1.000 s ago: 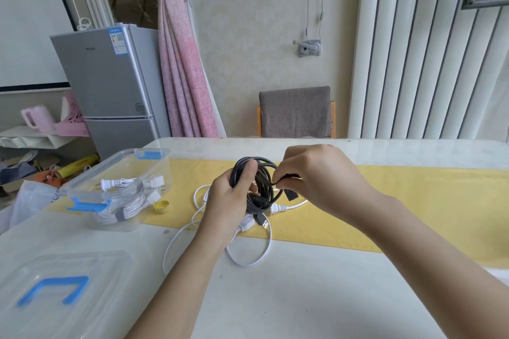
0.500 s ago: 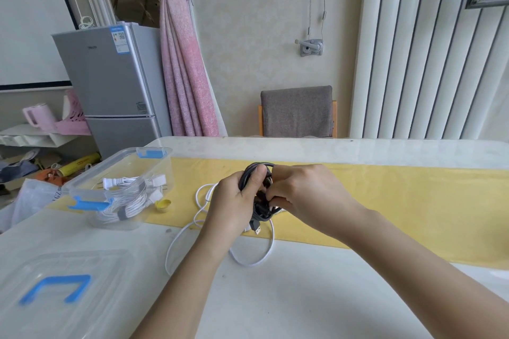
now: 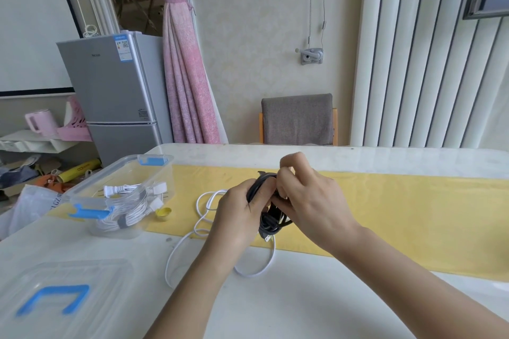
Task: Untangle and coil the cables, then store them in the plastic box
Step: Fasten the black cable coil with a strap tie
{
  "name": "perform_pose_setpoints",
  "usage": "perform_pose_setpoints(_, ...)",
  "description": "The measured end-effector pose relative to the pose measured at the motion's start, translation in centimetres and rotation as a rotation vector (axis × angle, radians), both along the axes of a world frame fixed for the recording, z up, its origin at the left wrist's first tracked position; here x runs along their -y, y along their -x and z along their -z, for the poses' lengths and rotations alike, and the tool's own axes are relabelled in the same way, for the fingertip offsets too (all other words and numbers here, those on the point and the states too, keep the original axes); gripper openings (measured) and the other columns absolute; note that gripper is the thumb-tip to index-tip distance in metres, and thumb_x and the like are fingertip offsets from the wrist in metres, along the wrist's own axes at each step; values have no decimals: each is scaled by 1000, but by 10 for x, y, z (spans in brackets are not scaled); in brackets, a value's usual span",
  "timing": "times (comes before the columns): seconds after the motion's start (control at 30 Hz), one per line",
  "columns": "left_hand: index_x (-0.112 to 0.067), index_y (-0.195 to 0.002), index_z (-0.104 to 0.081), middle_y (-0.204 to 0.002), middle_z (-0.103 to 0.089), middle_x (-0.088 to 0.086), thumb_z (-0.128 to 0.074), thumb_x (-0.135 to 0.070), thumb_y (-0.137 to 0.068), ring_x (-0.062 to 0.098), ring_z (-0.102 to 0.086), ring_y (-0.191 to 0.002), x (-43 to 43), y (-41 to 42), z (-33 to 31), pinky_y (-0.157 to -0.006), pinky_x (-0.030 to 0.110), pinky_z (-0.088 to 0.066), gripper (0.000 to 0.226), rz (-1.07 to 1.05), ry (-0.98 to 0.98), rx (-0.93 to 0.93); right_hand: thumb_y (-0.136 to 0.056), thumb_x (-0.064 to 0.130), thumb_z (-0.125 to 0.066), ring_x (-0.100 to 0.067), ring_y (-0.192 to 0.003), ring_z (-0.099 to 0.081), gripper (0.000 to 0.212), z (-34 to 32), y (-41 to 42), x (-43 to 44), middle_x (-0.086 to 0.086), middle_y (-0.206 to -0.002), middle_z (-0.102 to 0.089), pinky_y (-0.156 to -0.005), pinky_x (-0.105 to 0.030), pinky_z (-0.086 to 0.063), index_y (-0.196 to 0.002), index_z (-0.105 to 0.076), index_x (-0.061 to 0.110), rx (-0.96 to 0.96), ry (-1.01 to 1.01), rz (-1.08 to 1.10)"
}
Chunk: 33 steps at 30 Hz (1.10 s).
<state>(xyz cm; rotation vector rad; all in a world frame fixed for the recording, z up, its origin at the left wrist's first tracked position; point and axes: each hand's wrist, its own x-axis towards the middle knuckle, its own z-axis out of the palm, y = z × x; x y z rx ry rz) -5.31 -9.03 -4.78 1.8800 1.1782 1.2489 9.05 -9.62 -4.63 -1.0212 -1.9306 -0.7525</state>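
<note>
A coiled black cable [image 3: 268, 219] is held above the table between both hands, a USB plug hanging from its lower end. My left hand [image 3: 238, 216] grips the coil's left side. My right hand [image 3: 308, 201] pinches the coil's upper part with curled fingers. A loose white cable [image 3: 202, 216] lies in loops on the table under my hands. The clear plastic box [image 3: 124, 195] with blue clips stands at the left and holds a bundled white cable [image 3: 129, 217].
The box's clear lid [image 3: 57, 300] with a blue clip lies at the near left corner. A yellow runner [image 3: 399, 217] crosses the white table. A small yellow cap [image 3: 163, 213] sits by the box. A grey chair [image 3: 298, 120] stands behind the table.
The hands have closed together on the black coil, which looks more compact. My right hand has moved from the coil's right side onto its top.
</note>
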Motion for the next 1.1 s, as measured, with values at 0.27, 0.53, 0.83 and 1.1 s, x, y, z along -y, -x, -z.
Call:
perform_pose_setpoints(0.27,-12,-75,-50,-62,-53,-1,-33,-68,-72,12,-45,-59,6,-6,2,-52,19,-34,59,5,-138,-105,-77,30,-47,-15,-41,-34,22,1,-5,-2,2,-65,-52,-33,-20,-19,-90,-36,14,-62,-40,37)
perform_pose_setpoints(0.53,-18,-91,-59,-61,-57,-22,-39,-50,-83,-3,-49,-59,17,-21,-1,-57,10,-37,39,123,-46,297,-80,21,-52,-18,-46,-45,18,-2,-9,-2,0,-66,-53,-34,-24,-26,-87,-37,14,-11,-130,27)
perform_pose_setpoints(0.83,-21,-102,-69,-103,-70,1,-58,-35,-91,5,-64,-95,14,-29,8,-78,12,-45,21,88,-83,484,-72,17,-47,-13,-47,-25,16,-1,-6,-2,1,-71,-51,-34,-21,-20,-85,-38,14,-51,-49,39)
perform_pose_setpoints(1.1,-33,-123,-57,-102,-61,-16,-59,-33,-82,0,-61,-91,9,-17,4,-79,6,-41,41,81,-386,180,-65,21,-40,-21,-40,-25,19,-7,-10,-1,1,-72,-47,-30,-25,-22,-83,-34,18,-142,79,2)
